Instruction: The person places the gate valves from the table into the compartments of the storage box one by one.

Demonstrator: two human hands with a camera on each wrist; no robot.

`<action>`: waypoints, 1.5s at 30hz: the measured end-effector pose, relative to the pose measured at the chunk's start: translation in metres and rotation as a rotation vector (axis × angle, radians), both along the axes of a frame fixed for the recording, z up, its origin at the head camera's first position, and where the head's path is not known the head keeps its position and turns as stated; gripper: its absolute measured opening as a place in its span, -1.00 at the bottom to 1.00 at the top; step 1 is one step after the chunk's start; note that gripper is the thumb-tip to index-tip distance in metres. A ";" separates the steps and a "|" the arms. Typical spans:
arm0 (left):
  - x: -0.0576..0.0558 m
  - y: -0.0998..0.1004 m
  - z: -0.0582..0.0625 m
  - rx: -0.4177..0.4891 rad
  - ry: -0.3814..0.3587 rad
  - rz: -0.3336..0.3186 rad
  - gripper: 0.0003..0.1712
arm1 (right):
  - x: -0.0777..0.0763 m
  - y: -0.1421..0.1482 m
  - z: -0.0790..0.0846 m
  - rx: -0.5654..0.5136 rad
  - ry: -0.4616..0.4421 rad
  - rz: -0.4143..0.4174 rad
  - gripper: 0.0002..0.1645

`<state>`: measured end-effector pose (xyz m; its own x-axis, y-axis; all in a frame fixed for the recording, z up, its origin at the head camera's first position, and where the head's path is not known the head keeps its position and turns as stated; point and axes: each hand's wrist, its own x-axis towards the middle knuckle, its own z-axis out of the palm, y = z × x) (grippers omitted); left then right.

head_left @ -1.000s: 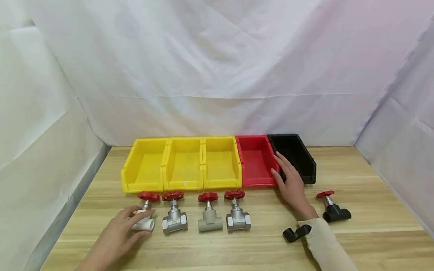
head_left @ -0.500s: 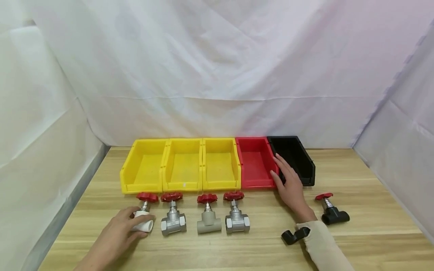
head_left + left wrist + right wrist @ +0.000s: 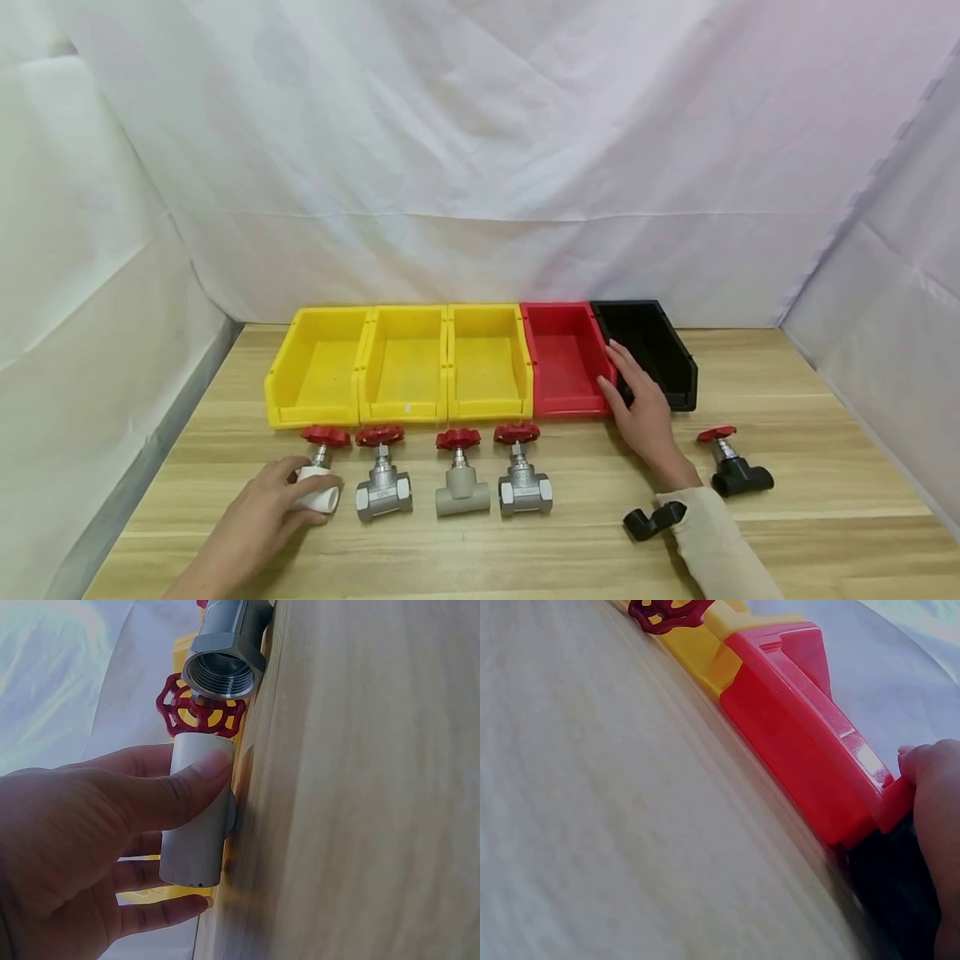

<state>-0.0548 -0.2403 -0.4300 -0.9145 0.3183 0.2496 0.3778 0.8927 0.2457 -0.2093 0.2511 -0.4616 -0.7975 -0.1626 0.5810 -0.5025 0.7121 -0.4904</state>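
My left hand [image 3: 258,512] pinches the white pipe body of a valve [image 3: 321,498] with a red handwheel, at the left end of a row of valves. In the left wrist view the thumb [image 3: 202,774] lies across the white tube [image 3: 196,851], other fingers behind it. The body sits close to the tabletop. My right hand [image 3: 647,417] rests at the wall between the red bin [image 3: 573,411] and the black bin [image 3: 678,398], fingers extended and thumb over the red side. In the right wrist view only part of that hand [image 3: 937,802] shows, at the red bin's corner.
Three yellow bins [image 3: 315,417] adjoin the red one. Right of the held valve stand a steel valve [image 3: 384,493], a beige valve [image 3: 462,493] and another steel valve [image 3: 525,492]. A black valve [image 3: 741,477] and a black elbow fitting [image 3: 651,523] lie near the right forearm.
My left fingers have closed in on the white valve body, which they were reaching over a second ago. The right hand stays at the bin wall.
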 end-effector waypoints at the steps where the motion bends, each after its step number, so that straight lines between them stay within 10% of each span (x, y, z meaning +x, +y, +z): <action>1: 0.000 0.000 0.000 0.001 0.004 -0.002 -0.50 | 0.000 0.000 0.000 -0.002 0.000 0.000 -0.33; 38: 0.002 0.005 0.000 0.004 -0.005 0.049 -0.52 | 0.003 0.003 -0.002 -0.048 0.017 -0.023 -0.35; 45: 0.000 0.000 0.006 0.038 0.098 0.029 -0.47 | -0.001 0.000 -0.003 -0.061 0.029 -0.017 -0.32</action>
<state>-0.0546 -0.2400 -0.4238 -0.8939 0.2809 0.3494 0.3759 0.8944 0.2424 -0.2100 0.2511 -0.4644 -0.7826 -0.1125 0.6123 -0.5051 0.6897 -0.5188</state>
